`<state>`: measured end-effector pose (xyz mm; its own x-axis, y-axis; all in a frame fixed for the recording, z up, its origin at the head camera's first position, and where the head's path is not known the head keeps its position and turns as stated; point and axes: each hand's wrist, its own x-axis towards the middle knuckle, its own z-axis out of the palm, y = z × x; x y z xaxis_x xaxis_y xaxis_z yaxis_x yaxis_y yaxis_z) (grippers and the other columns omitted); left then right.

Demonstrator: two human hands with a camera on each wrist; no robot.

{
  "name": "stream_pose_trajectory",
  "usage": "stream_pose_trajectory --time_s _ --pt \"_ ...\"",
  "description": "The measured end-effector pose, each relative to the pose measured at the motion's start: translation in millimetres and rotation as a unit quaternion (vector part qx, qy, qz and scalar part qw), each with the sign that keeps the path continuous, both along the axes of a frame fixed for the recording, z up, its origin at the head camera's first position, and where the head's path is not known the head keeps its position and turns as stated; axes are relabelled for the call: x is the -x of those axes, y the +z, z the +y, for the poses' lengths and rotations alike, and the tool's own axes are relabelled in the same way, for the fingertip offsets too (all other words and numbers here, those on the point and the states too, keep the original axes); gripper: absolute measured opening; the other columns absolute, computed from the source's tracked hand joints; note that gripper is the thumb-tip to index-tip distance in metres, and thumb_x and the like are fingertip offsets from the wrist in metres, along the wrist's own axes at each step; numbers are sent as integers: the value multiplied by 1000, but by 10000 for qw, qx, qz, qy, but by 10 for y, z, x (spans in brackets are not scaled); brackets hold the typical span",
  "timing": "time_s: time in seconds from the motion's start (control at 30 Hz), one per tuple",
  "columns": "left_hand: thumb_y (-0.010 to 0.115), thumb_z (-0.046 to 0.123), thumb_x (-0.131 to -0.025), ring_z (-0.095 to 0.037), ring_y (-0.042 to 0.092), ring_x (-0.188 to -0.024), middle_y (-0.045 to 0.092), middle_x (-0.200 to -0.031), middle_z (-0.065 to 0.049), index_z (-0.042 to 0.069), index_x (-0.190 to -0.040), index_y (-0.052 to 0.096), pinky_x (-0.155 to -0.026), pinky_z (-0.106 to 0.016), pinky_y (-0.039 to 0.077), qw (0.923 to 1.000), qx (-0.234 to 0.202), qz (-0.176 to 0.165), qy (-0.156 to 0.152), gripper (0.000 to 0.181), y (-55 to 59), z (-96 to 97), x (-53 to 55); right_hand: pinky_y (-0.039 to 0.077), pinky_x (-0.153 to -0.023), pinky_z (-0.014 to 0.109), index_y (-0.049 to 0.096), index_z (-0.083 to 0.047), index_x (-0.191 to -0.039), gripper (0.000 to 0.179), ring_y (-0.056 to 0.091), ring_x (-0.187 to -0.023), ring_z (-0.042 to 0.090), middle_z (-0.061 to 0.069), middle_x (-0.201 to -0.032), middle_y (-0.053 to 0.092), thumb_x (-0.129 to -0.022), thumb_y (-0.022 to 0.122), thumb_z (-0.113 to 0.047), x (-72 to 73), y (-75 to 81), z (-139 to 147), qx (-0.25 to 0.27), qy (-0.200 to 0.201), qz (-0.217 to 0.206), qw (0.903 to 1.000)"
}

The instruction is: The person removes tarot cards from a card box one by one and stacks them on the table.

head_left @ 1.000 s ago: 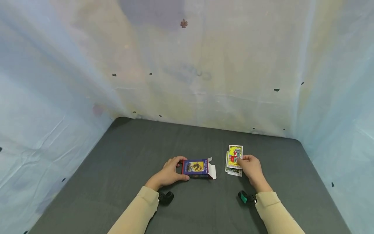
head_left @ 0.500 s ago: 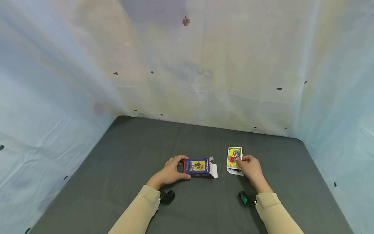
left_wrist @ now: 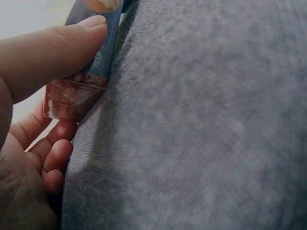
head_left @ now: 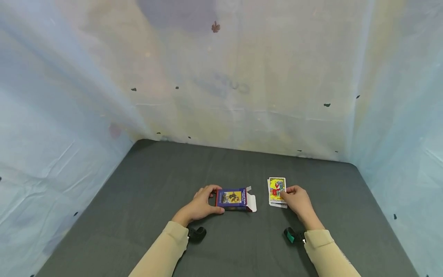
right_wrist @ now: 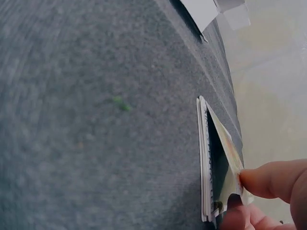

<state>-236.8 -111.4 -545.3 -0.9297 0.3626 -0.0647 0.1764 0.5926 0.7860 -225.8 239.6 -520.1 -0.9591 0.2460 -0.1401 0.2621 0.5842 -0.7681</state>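
A purple-blue tarot card box [head_left: 231, 197] with a rider picture lies flat on the dark table, its white end flap [head_left: 251, 202] open towards the right. My left hand [head_left: 198, 206] grips its closed end, thumb on the near side and fingers at the far side; in the left wrist view the thumb [left_wrist: 57, 48] presses the red-ended box. Right of the box sits a small stack of cards [right_wrist: 205, 167]. My right hand [head_left: 299, 202] pinches the right edge of a yellow-faced tarot card [head_left: 276, 186] over it. That card is tilted up from the stack along one side.
A grey-black cloth covers the table [head_left: 228, 246]. Pale, mottled sheeting [head_left: 235, 77] hangs behind and at both sides of it. Each wrist wears a black strap; the right strap [head_left: 293, 235] has a green patch.
The yellow-faced card has come nearer and now lies more squarely over the stack, with less of the cards below showing. The left hand and the box stay in place.
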Motion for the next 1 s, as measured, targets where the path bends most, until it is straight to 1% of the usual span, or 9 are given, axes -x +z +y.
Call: stream_pose_trajectory --time_s 0.17,0.23,0.33,0.47,0.63,0.7,0.8,0.9,1.0 --pt "83 49 -71 -21 40 -110 47 -120 1 31 -132 48 -90 -50 37 10000 -16 21 -29 73 0 -10 7 43 -58 32 56 4 -108 31 53 -71 20 13 -88 58 -92 64 -21 -2 4 0 -7 40 16 10000" --pt "83 49 -71 -21 40 -110 47 -120 1 31 -132 48 -90 -51 36 10000 -41 30 -40 73 10 -9 10 43 -58 32 57 4 -107 31 54 -71 20 13 -88 58 -92 65 -21 0 5 1 -101 43 53 9999" --pt "84 49 -71 -22 41 -110 48 -120 2 31 -132 49 -90 -51 36 10000 -41 42 -53 73 24 -8 6 43 -58 32 57 4 -106 31 54 -71 21 14 -88 59 -90 66 -21 3 0 0 -353 59 81 9993" --pt "84 49 -70 -21 41 -110 48 -119 3 31 -132 49 -90 -51 37 10000 17 35 -42 73 15 -4 -3 41 -58 32 57 3 -104 32 54 -71 23 14 -88 60 -87 68 -21 -3 -4 -16 -738 91 51 9972" --pt "84 48 -71 -20 41 -110 47 -118 3 32 -132 48 -90 -50 37 10000 0 17 -24 72 11 7 -25 41 -59 33 55 3 -104 33 53 -70 23 13 -85 58 -84 70 -19 -17 -11 -34 -964 100 46 9953" --pt "84 48 -71 -20 40 -110 47 -118 2 31 -131 49 -89 -50 37 10000 -29 7 -18 72 13 8 -30 41 -58 33 55 3 -105 34 53 -70 22 13 -85 58 -84 70 -18 -26 -17 -38 -972 97 113 9952" --pt "84 48 -71 -20 40 -109 47 -117 2 31 -131 49 -89 -49 37 10000 -44 17 -13 71 1 6 -32 41 -58 32 56 4 -108 34 53 -71 22 12 -86 58 -86 68 -19 -54 -11 -60 -843 32 354 9958" --pt "84 49 -71 -20 40 -110 46 -117 1 32 -131 49 -89 -49 38 10000 -88 -9 -20 71 -14 1 -32 42 -60 31 58 3 -110 31 54 -74 21 12 -90 59 -90 66 -19 -90 25 -130 -562 8 670 9962" --pt "83 50 -71 -20 40 -111 46 -119 0 33 -131 48 -89 -50 38 9998 -178 -65 -21 71 -23 -8 -31 44 -62 30 60 1 -111 28 56 -78 21 10 -93 61 -92 65 -19 -115 78 -252 -183 189 958 9951"
